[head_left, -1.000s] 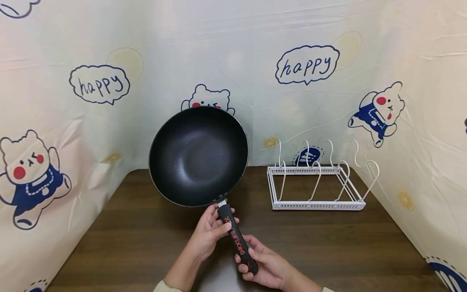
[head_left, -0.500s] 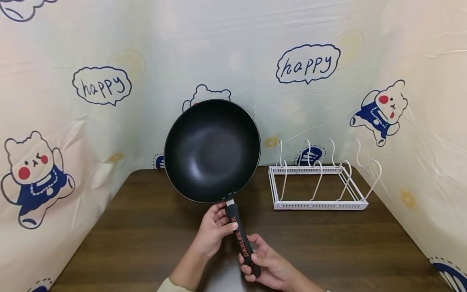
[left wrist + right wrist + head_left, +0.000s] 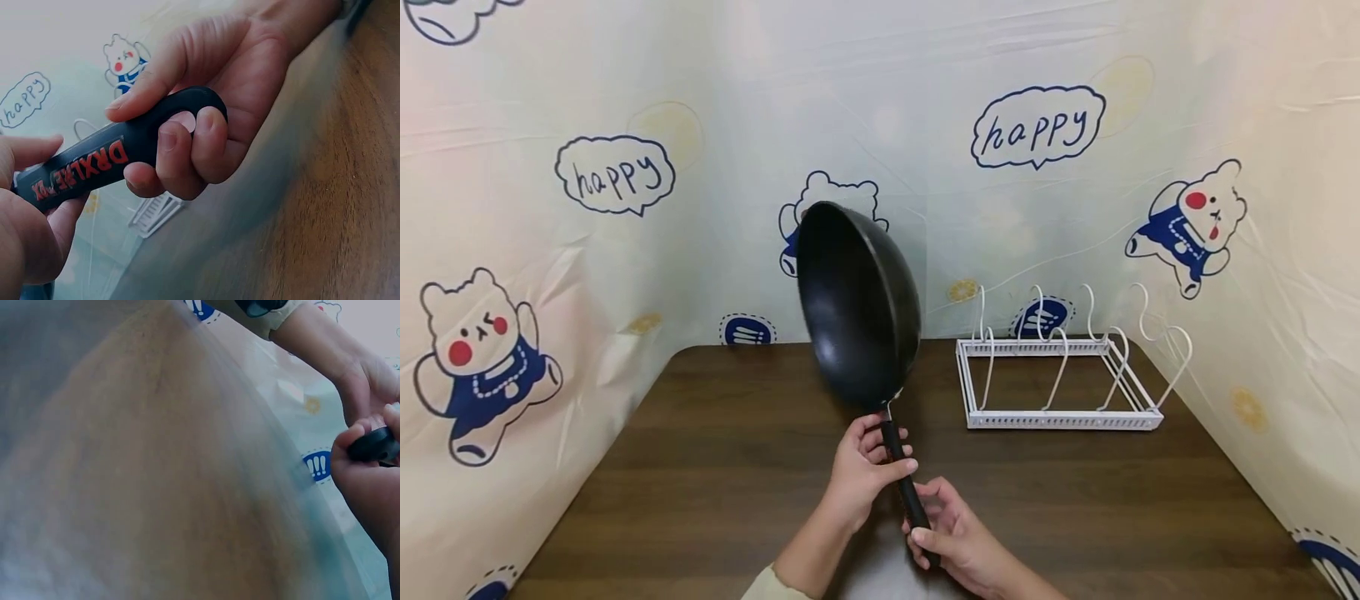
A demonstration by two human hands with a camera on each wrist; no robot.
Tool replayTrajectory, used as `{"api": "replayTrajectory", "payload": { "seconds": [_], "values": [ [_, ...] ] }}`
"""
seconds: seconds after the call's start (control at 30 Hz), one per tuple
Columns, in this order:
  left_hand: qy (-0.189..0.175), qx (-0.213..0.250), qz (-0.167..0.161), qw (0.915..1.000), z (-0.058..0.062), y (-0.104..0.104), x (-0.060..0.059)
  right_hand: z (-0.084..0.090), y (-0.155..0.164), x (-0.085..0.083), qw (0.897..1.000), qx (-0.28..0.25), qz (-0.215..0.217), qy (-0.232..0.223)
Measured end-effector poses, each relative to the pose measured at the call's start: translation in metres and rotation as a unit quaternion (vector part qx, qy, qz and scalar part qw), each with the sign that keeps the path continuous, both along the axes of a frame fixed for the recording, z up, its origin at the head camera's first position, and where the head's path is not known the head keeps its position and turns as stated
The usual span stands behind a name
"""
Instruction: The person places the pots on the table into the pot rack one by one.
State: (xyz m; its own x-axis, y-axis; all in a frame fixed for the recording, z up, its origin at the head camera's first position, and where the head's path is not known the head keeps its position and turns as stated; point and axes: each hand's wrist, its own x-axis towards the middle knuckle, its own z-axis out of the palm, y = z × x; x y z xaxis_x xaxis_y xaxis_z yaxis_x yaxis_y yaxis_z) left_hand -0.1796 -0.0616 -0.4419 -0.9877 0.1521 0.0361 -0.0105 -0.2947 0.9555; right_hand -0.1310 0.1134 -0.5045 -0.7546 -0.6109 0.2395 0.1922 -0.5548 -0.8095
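The round non-stick wok [image 3: 857, 304] above the hands is black all over, a bit glossy inside, and its black plastic handle [image 3: 112, 156] has red lettering along it. The wood-grain surface [image 3: 700, 467] under the hands is dark brown with lighter streaks. Off to the right of the hands, the wire pan rack [image 3: 1060, 367] is plain white. The cream plastic backdrop sheet [image 3: 625, 250] behind is printed with navy "happy" bubbles, red-cheeked bears in blue and pale yellow lemons.

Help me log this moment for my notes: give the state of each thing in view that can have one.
wok: lifted off the table, tilted on edge.
handle: gripped by both hands.
left hand: grips the handle near the wok.
right hand: grips the handle's end.
white rack: upright on the table, empty.
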Motion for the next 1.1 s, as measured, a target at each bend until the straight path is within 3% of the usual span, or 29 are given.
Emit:
{"api": "replayTrajectory", "payload": {
  "seconds": [0.13,0.33,0.6,0.77,1.1],
  "values": [
    [0.005,-0.001,-0.009,0.9999,-0.002,0.006,-0.001,0.0,0.002,-0.001,0.997,0.043,-0.051,0.025],
    [0.021,0.013,-0.04,0.9989,-0.008,0.006,-0.002,0.001,0.004,0.0,0.994,0.069,-0.077,0.045],
    [0.029,0.048,-0.09,0.9944,-0.013,0.002,-0.002,0.01,0.003,0.009,0.986,0.133,-0.099,0.001],
    [0.045,0.06,-0.111,0.9909,-0.01,0.0,-0.002,0.018,0.003,0.012,0.981,0.149,-0.119,0.046],
    [0.085,0.115,-0.194,0.9705,-0.002,0.002,-0.004,0.028,0.0,0.018,0.973,0.176,-0.136,0.065]
  ]
}}
